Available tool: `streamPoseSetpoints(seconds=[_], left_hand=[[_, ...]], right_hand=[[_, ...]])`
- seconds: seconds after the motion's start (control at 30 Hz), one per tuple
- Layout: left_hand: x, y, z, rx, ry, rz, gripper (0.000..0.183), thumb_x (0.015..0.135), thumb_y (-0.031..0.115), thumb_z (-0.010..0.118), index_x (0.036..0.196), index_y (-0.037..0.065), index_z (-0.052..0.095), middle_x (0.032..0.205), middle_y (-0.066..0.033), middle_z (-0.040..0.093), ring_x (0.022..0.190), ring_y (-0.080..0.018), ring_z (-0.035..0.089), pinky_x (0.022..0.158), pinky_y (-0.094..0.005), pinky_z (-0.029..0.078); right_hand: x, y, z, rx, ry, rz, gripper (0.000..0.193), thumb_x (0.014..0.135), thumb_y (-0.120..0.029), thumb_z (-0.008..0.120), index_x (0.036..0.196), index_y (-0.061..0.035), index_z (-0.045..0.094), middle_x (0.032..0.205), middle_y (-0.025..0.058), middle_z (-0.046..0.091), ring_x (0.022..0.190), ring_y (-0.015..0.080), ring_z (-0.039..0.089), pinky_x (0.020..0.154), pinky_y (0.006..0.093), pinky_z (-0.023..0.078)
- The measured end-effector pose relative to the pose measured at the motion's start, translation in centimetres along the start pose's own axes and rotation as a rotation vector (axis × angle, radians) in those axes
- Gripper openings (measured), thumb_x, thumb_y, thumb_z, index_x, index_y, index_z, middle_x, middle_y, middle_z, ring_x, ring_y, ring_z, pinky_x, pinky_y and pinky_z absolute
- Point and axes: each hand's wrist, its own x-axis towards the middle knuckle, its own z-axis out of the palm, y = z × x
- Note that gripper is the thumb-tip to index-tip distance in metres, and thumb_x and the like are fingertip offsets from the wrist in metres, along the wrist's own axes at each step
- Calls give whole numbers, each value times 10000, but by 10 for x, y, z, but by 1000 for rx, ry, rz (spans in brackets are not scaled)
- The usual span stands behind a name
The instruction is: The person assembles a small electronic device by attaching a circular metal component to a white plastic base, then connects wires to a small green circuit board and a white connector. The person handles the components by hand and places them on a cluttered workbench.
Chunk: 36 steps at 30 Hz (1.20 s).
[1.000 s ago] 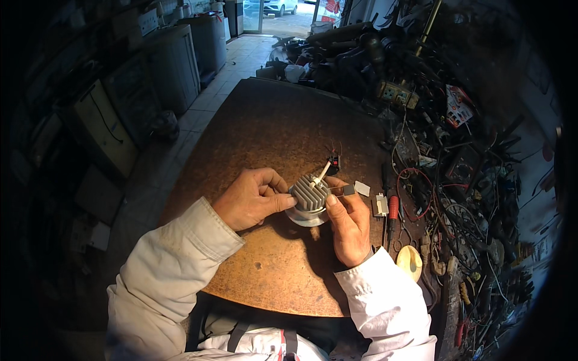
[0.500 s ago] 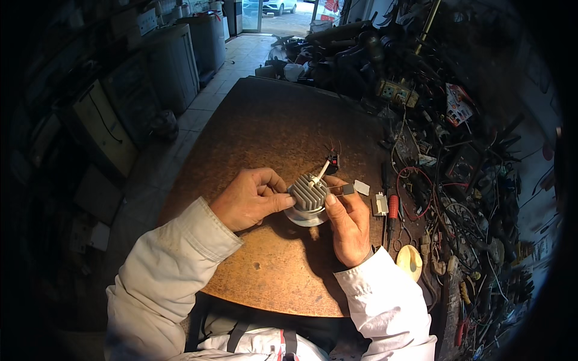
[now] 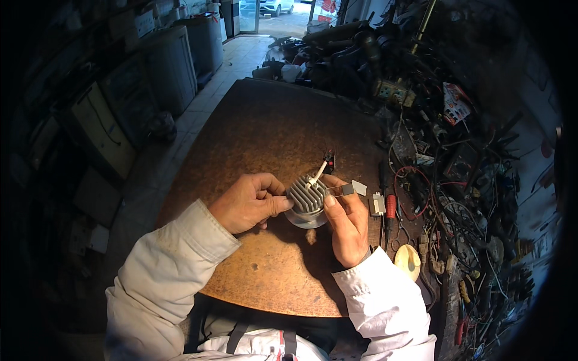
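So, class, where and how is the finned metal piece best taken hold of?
Probably by opposite sides of the finned metal piece, the left hand coming from the left and the right hand from the right: the white cable rises from its top and a wider shiny rim flares below, so its sides look easiest to pinch.

A silver finned heat sink [image 3: 305, 196] with a white sleeve [image 3: 320, 171] is held fins-up beside a grey two-leaded component [image 3: 348, 189].

Two hands [image 3: 250, 207] [image 3: 349, 227], one finned heatsink [image 3: 306, 195] (one car [image 3: 276, 6] outside)
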Motion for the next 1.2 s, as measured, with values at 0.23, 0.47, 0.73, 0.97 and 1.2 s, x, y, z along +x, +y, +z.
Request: streamPoseSetpoints(seconds=[0.23, 0.47, 0.73, 0.97, 1.2], left_hand=[[-1, 1, -2, -29, -17, 14, 294, 1034, 199, 783, 1189, -27, 676, 895, -41, 726, 714, -65, 638, 618, -230, 536], [2, -3, -4, -6, -38, 22, 311, 1035, 221, 786, 1198, -21, 676, 928, -49, 735, 733, -70, 648, 637, -230, 551], [2, -5, -4, -35, -58, 15, 330, 1031, 251, 794, 1198, -10, 681, 945, -49, 738, 738, -72, 648, 642, -232, 550], [2, -6, -3, -42, -64, -1, 299, 1040, 246, 784, 1184, 3, 685, 935, -39, 734, 744, -67, 638, 638, -227, 534], [2, -7, -2, -33, -64, -1, 295, 1046, 254, 779, 1166, 1, 684, 894, -17, 708, 731, -59, 616, 623, -225, 526]], right_hand=[[-2, -10, 2, 25, -92, -36, 599, 1044, -153, 627, 1561, 92, 448, 1362, 194, 671, 1241, 232, 657, 1090, 380, 527], [-2, -8, 1, 16, -81, -20, 670, 967, -100, 650, 1573, 87, 434, 1395, 204, 630, 1270, 240, 640, 1117, 394, 518], [-3, -9, 1, -14, -64, -6, 657, 946, -104, 647, 1547, 86, 462, 1373, 212, 636, 1240, 250, 655, 1093, 403, 534], [-4, -13, 1, -42, -62, 5, 657, 937, -111, 636, 1541, 84, 466, 1348, 214, 651, 1223, 249, 660, 1081, 404, 538], [-3, -11, 1, -46, -56, 2, 670, 927, -136, 644, 1538, 79, 470, 1344, 212, 655, 1218, 253, 662, 1079, 410, 538]])
